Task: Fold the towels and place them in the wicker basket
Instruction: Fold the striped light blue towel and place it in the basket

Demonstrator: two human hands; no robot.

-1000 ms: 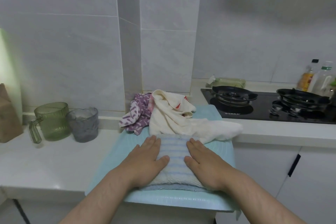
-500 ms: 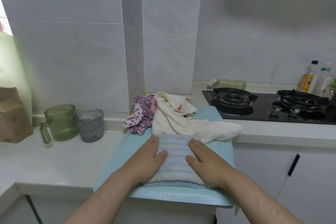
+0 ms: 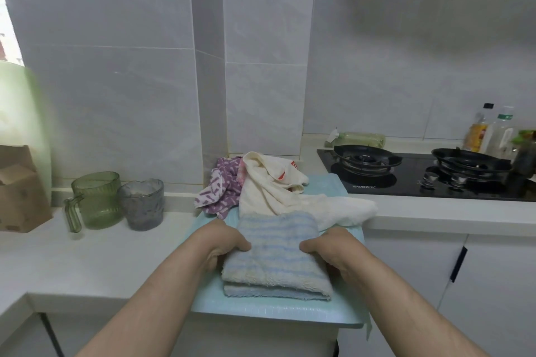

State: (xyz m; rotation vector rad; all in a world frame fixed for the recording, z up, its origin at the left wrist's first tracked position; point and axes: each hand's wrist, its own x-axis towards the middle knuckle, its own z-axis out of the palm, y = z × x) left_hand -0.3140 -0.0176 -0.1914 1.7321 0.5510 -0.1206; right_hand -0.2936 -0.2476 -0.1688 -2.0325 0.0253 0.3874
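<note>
Care is needed: the folded striped towel (image 3: 275, 252) on the blue mat (image 3: 269, 311), gripped at both sides by the left hand (image 3: 223, 243) and the right hand (image 3: 333, 249), should be lifted level, layers kept together.

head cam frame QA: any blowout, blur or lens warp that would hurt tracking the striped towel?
Head view, centre: striped towel, left hand and right hand sharp, evenly lit. Head view, far left: window blown out, green haze bleeding over the wall. Head view, right edge: bottles soft; wide-angle lean in the wall lines.
</note>
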